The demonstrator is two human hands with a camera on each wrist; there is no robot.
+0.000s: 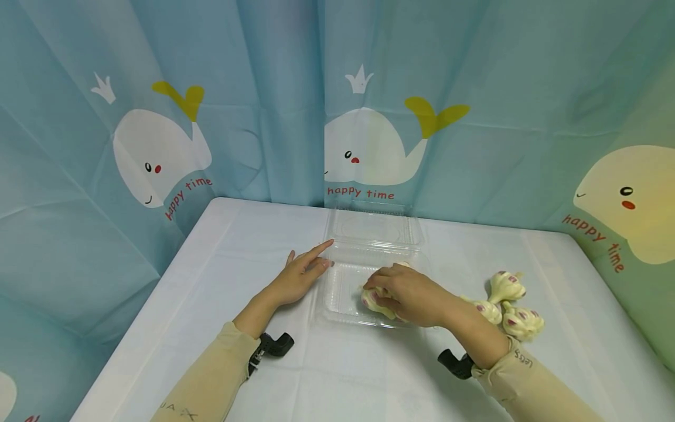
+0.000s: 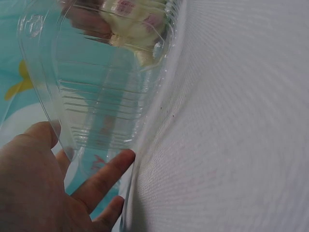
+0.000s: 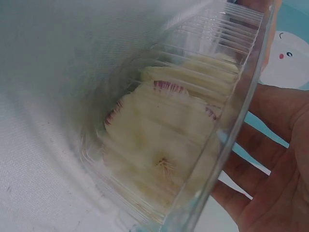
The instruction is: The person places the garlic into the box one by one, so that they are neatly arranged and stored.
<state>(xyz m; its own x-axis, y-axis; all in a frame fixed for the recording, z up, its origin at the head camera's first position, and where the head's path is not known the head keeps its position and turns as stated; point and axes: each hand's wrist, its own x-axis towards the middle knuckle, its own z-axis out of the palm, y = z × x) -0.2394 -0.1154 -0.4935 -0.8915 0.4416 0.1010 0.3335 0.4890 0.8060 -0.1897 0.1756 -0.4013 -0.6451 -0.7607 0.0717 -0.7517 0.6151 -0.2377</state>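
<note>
A clear plastic clamshell box [image 1: 343, 287] lies on the table with its lid [image 1: 374, 225] folded back. My right hand [image 1: 413, 296] reaches into the base and grips a garlic bulb [image 1: 371, 300] near the middle of the floor. Another garlic bulb [image 1: 404, 264] shows just behind that hand, largely hidden by it. Through the box wall in the right wrist view, a white bulb with purple streaks [image 3: 154, 130] stands close to the side. My left hand [image 1: 297, 278] is at the box's left rim, fingers extended, fingertips right at the edge.
Three more garlic bulbs sit grouped on the white table [image 1: 253, 234] to the right of the box, one of them farther back [image 1: 506, 286]. A blue curtain [image 1: 285, 105] printed with whales hangs behind the table's far edge.
</note>
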